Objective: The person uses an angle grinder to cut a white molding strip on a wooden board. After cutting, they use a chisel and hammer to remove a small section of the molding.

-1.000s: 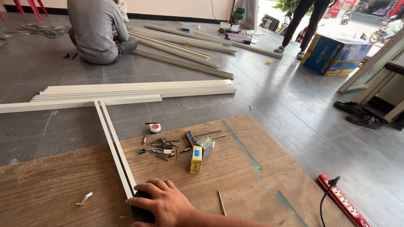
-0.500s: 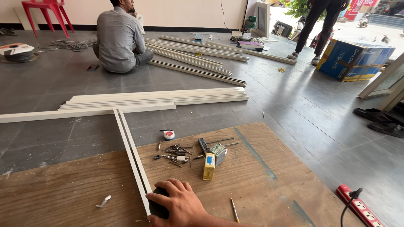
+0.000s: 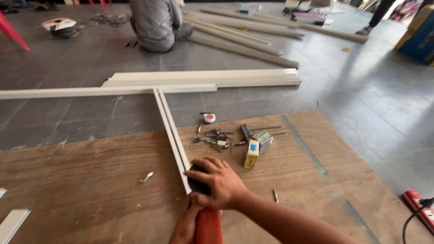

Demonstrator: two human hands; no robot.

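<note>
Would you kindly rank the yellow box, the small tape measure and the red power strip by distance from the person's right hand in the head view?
From the right hand:
1. Yellow box, just beyond it to the right.
2. Small tape measure, farther ahead.
3. Red power strip, far right.

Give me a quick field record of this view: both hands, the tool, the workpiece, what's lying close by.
right hand: right hand laid over the black head of the tool, fingers curled on it
left hand: left hand gripping the red tool handle
tool: black head set against the end of the white profile strip
surface: brown plywood sheet on the grey tiled floor
nearby: small yellow box, pile of loose screws and bits, bent metal clip
</note>
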